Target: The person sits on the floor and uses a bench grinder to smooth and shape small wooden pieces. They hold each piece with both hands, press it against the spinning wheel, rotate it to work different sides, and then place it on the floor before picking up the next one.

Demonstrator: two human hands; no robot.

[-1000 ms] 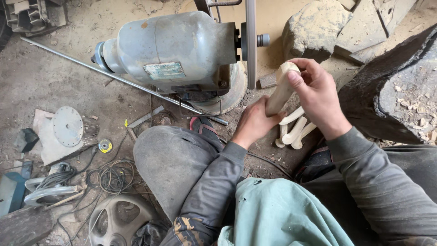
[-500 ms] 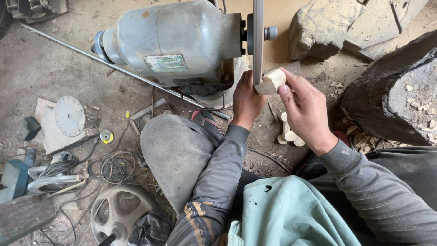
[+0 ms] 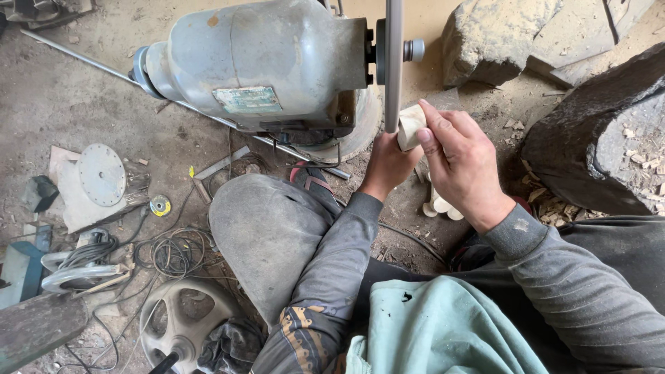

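Your right hand (image 3: 463, 163) pinches a pale wood block (image 3: 410, 126) between thumb and fingers, its end against the edge of the thin disc (image 3: 393, 66) on the grey motor (image 3: 260, 66). Your left hand (image 3: 388, 166) grips the block from beneath. More pale wood pieces (image 3: 440, 205) lie on the floor below.

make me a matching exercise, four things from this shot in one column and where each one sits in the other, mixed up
Things:
1. pale wooden piece
2. grey electric motor
3. round grey metal disc
4. large dark rock

Places:
A. far right, wood chips scattered beside it
B. flat on the ground at far left
C. gripped in both hands against the wheel's edge
D. top centre, driving the thin wheel

Pairs: 1-C, 2-D, 3-B, 4-A
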